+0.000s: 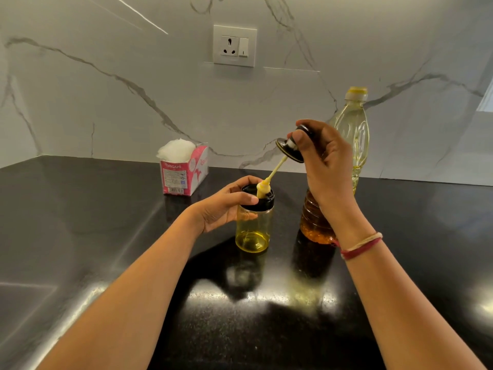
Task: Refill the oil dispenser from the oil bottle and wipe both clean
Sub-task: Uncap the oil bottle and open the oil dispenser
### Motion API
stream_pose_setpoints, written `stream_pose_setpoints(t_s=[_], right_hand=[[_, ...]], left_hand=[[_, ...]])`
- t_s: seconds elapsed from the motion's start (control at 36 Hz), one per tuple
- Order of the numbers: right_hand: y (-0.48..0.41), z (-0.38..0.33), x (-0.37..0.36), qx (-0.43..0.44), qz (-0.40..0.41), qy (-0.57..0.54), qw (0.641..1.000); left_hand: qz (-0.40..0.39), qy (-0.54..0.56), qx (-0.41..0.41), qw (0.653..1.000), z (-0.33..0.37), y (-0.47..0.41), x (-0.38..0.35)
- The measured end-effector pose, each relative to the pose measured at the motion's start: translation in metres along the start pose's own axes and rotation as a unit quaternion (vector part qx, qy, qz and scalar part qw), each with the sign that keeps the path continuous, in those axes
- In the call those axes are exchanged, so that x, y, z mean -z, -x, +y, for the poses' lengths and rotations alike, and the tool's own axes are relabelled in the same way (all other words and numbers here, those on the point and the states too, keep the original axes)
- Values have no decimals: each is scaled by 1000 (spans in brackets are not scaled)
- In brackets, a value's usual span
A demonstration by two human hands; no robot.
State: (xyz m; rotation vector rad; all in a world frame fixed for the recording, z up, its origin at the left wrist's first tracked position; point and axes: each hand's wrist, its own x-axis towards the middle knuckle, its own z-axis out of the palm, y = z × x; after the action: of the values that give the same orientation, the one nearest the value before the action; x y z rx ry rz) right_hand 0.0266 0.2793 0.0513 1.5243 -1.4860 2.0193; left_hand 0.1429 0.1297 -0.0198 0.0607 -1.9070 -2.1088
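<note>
Lid held up over the oil dispenser (253, 231)

The left hand (226, 206) is curled round the black top of the dispenser, which stands on the dark counter (106, 236) with a little yellow oil inside. The right hand (328, 166) pinches the black lid (290, 150), tilted, and its yellow brush tip (262, 188) dips in the dispenser's mouth. The tall oil bottle (352, 124) stands behind the right hand, cap on. A tissue box (184, 172) sits by the wall.

Both our forearms stretch forward, bare. Our left hand (226, 205) sits low, fingers and thumb curled round the neck of the oil dispenser (253, 231). Our right hand (324, 161) is held higher, wrist bent, thumb and fingertips pinching the lid (291, 151).
</note>
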Motion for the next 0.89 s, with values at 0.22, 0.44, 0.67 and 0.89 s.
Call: stream_pose_setpoints(t_s=[0.22,0.44,0.67,0.89], right_hand=[[0,-1,1,25,53,63,996],[-1,-5,6,29,64,75,995],[-3,-7,8,0,37,78,996],[-19,-24,52,12,86,29,996]], left_hand=[[11,-6,0,1000,2,1,1],[21,-20,6,1000,4,3,1],[18,-22,9,1000,2,2,2],[19,-21,3,1000,1,1,4]])
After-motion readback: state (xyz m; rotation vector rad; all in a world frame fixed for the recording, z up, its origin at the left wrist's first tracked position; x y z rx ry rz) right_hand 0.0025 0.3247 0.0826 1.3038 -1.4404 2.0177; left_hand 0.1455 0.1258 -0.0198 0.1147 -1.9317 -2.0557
